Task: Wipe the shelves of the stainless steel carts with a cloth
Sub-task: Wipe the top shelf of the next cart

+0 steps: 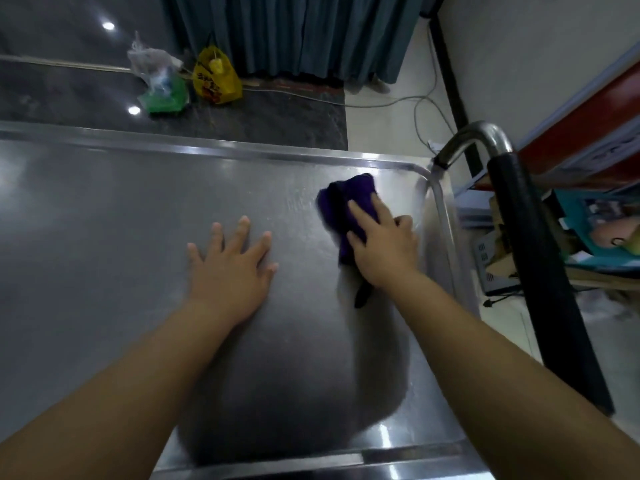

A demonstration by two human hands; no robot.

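Shelf: the flat stainless steel top shelf of the cart (121, 202) fills the view, its raised rim (242, 150) running along the far side and curving round at the far right corner.
Cloth: a dark purple, bunched cloth (341, 206) lies on the shelf, close to that far right corner and just inside the rim; a dark tail of it pokes out from under the wrist on the near side.
Right hand: the right hand (384, 251) is down on the cloth and holding it against the steel. The forefinger lies straight across the purple fabric, the thumb sits against the cloth's near edge, and the other fingers (403, 221) are curled at its right side.
Left hand: the left hand (230, 268) is planted palm-down on bare steel at mid-shelf, its fingers (244, 225) straight and fanned wide, holding nothing. It sits well apart from the cloth.
Sheen: there is a streaky wet-looking gleam on the metal just left of the cloth.
Handle: a bent steel tube handle with a black padded grip (533, 244) rises at the cart's right end.
Floor beyond: a yellow plastic bag (216, 77), a green bag (166, 98) and a clear plastic bag (149, 57) sit together on the dark floor by a teal curtain (294, 32).
Cables: grey cables (391, 102) trail over the pale tiles to the right of the bags.
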